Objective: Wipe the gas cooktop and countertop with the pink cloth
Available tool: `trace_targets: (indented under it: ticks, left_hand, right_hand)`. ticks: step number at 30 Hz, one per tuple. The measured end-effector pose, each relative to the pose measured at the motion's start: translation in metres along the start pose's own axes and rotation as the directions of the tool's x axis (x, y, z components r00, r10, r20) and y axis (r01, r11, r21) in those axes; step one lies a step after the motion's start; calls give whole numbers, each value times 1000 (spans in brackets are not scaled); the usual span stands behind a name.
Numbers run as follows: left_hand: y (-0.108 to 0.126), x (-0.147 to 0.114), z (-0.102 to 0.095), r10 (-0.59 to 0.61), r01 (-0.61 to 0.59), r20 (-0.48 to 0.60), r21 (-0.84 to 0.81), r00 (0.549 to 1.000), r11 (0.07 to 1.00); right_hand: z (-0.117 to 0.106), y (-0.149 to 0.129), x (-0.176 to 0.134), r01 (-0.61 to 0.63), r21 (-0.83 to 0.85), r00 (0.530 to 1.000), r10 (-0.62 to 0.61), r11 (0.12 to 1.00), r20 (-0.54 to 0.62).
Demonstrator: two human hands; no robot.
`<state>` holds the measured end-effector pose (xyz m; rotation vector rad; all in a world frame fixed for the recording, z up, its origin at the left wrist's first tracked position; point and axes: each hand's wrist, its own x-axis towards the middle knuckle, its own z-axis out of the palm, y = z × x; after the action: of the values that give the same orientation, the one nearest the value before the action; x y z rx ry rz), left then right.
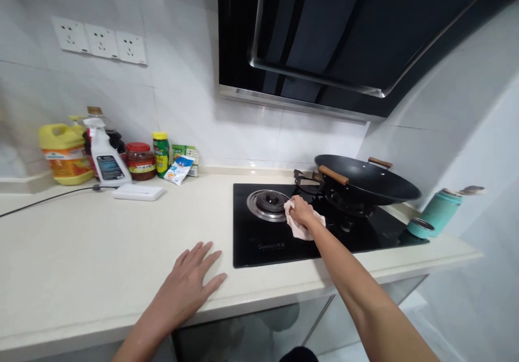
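My right hand (pixel 301 210) is closed on a pale pink cloth (pixel 299 230), pressed to the black glass gas stove (pixel 259 251). The cloth lies just right of the left burner (pixel 271 202), beside its steel ring. Part of the cloth is hidden under my fingers. My left hand (pixel 190 278) rests flat with fingers spread on the cream countertop (pixel 101 259), left of the stove's front corner. A black wok (pixel 368 181) with wooden handles sits over the right burner. Behind the cloth, a dark pan support (pixel 306 179) stands at the back of the stove.
At the back left are a yellow jug (pixel 67 156), a white spray bottle (pixel 105 153), a red-lidded jar (pixel 140 162), a green canister (pixel 161 156), packets (pixel 180 168) and a white cabled box (pixel 138 192). A turquoise container (pixel 441 210) stands right. The range hood (pixel 308 37) hangs above.
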<state>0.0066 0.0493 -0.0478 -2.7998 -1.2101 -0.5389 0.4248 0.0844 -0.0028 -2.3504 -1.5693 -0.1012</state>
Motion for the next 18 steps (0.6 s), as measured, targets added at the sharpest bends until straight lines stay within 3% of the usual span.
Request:
trace_targets:
  ticks: [4,9,18]
  left_hand:
    - [-3,-1,3,57,-55,-70,38,996,998]
    - [-9,-2,12,117,-102,-151,102,982,990]
    - [-16,-3,20,176,-151,-216,130,960,980]
  right_hand:
    - [5,7,24,-29,-33,999,30,999,30]
    - [9,19,51,35,-33,997,-33,999,67]
    - [20,3,106,88,-31,995,-89,996,-40]
